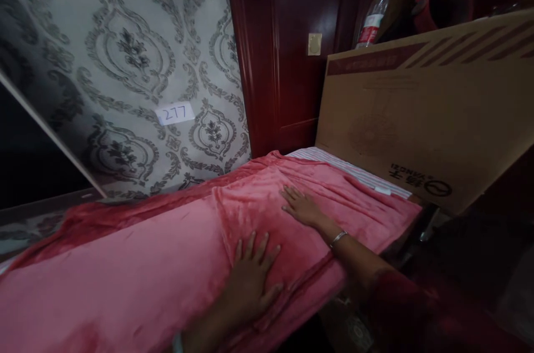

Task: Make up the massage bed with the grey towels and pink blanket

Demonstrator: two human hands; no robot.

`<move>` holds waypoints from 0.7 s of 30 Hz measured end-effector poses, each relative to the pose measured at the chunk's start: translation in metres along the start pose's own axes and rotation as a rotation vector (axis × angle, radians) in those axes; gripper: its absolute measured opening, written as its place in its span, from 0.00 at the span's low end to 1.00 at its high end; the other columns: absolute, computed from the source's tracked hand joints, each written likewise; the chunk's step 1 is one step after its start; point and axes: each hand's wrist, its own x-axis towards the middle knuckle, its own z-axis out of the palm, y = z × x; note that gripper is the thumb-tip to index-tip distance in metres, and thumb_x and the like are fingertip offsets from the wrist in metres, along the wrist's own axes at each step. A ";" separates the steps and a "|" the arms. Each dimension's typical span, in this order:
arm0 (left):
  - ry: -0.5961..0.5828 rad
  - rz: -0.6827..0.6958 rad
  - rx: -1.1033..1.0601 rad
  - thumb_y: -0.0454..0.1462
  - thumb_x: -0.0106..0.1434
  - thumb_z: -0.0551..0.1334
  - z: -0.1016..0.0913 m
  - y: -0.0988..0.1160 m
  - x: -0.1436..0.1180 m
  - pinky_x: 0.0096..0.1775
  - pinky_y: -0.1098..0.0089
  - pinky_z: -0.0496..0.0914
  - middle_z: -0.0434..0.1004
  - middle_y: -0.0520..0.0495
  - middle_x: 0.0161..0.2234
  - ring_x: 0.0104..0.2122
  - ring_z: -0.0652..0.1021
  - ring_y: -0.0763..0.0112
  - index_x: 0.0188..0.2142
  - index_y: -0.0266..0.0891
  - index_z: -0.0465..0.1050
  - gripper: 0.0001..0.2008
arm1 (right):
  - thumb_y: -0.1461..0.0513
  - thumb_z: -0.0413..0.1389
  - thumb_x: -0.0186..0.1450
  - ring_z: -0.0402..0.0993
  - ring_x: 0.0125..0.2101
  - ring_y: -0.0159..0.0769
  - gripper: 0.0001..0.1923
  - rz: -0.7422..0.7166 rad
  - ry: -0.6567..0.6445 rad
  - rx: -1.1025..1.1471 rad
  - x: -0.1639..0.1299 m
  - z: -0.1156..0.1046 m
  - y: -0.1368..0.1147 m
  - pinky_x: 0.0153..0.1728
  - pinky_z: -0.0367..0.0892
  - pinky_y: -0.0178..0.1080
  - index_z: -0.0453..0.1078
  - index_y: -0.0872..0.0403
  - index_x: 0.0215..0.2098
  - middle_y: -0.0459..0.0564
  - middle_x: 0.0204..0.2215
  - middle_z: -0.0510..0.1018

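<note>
A pink plush blanket point(137, 264) covers the bed from the left edge to the far end. My left hand point(250, 278) lies flat on a folded-over layer of it near the front edge, fingers spread. My right hand point(302, 205) presses flat on the same folded part farther back, fingers spread, with a silver bracelet point(339, 238) on the wrist. Neither hand grips anything. A striped sheet point(350, 168) shows beyond the blanket's far edge.
A large flat cardboard box point(425, 119) leans at the right behind the bed. Patterned wallpaper with a "277" label point(175, 114) fills the left wall. A dark red wooden door point(287, 47) stands behind. A plastic bottle point(374, 14) and a red pot point(444, 3) sit above the box.
</note>
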 end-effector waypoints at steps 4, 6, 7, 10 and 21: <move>-0.001 0.018 -0.047 0.55 0.66 0.57 0.003 -0.006 -0.004 0.65 0.30 0.45 0.38 0.49 0.74 0.71 0.43 0.40 0.72 0.60 0.45 0.38 | 0.48 0.44 0.73 0.39 0.72 0.50 0.34 -0.004 -0.032 0.054 0.007 0.010 0.015 0.66 0.48 0.61 0.48 0.49 0.74 0.53 0.73 0.43; -0.022 0.010 -0.104 0.56 0.65 0.59 -0.003 -0.009 0.000 0.66 0.34 0.50 0.42 0.47 0.73 0.71 0.48 0.42 0.71 0.59 0.47 0.39 | 0.49 0.46 0.72 0.50 0.70 0.50 0.33 -0.017 -0.061 0.085 0.019 -0.003 0.018 0.66 0.53 0.56 0.55 0.51 0.71 0.54 0.71 0.53; -0.013 -0.011 -0.134 0.57 0.65 0.58 -0.009 -0.012 0.006 0.66 0.37 0.52 0.47 0.46 0.72 0.71 0.52 0.44 0.71 0.57 0.50 0.38 | 0.50 0.45 0.73 0.55 0.68 0.49 0.31 -0.018 -0.051 0.093 0.028 -0.012 0.018 0.65 0.55 0.52 0.58 0.52 0.70 0.55 0.69 0.59; 0.107 -0.139 -0.142 0.55 0.68 0.53 -0.034 -0.023 0.037 0.67 0.44 0.55 0.58 0.40 0.69 0.68 0.60 0.49 0.70 0.47 0.56 0.35 | 0.53 0.39 0.75 0.59 0.66 0.44 0.30 -0.010 0.047 0.090 0.065 -0.036 0.008 0.66 0.55 0.46 0.57 0.54 0.71 0.55 0.67 0.63; 0.241 -0.584 0.162 0.60 0.66 0.51 -0.024 -0.105 0.106 0.61 0.31 0.52 0.48 0.29 0.71 0.71 0.47 0.36 0.71 0.41 0.54 0.41 | 0.51 0.42 0.76 0.47 0.71 0.47 0.28 0.069 0.069 0.118 0.130 0.015 -0.004 0.67 0.47 0.58 0.58 0.51 0.70 0.55 0.70 0.55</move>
